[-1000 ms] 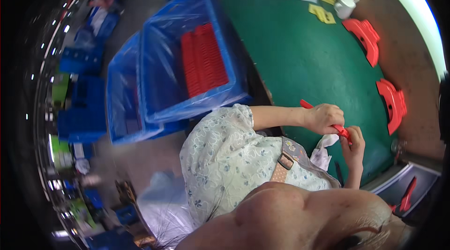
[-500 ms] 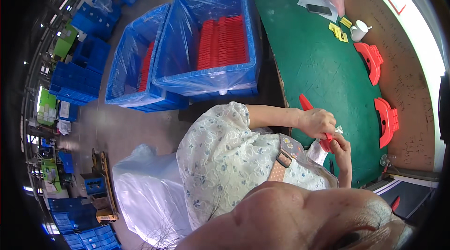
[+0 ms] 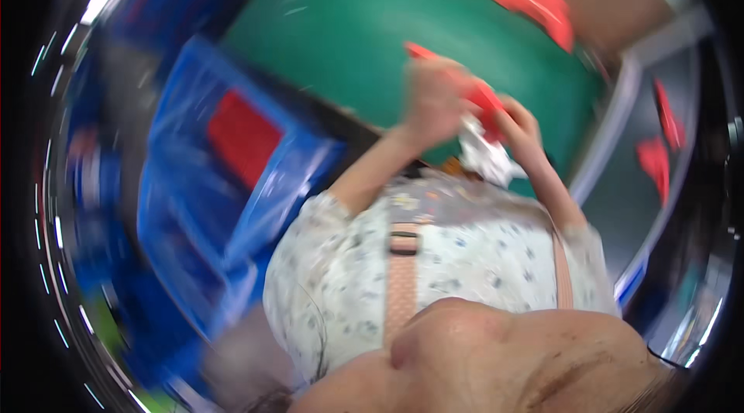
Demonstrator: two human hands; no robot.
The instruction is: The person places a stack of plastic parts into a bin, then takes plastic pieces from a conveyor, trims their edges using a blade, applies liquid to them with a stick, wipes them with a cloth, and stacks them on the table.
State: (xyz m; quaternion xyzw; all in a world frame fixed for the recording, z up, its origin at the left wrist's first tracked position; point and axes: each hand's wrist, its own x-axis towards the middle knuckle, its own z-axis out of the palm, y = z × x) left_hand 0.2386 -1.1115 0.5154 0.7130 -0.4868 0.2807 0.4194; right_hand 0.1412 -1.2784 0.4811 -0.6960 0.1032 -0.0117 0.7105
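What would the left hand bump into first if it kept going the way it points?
Probably nothing new: the left hand already grips the red plastic piece; past it lies the green table. Blur hides depth.

short-sleeved white top (image 3: 465,258) with a tiny bluish floral print, tan webbing straps (image 3: 401,273) running over it, dark buckle on one, forearms bare, kinda blurry shot

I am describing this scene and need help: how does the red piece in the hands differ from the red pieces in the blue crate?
The red piece is single and held up by both hands, left hand and right hand, over the green table. The red pieces in the blue crate form a flat block, untouched, lower and left of the table. Both look the same bright red; blur hides finer shape.
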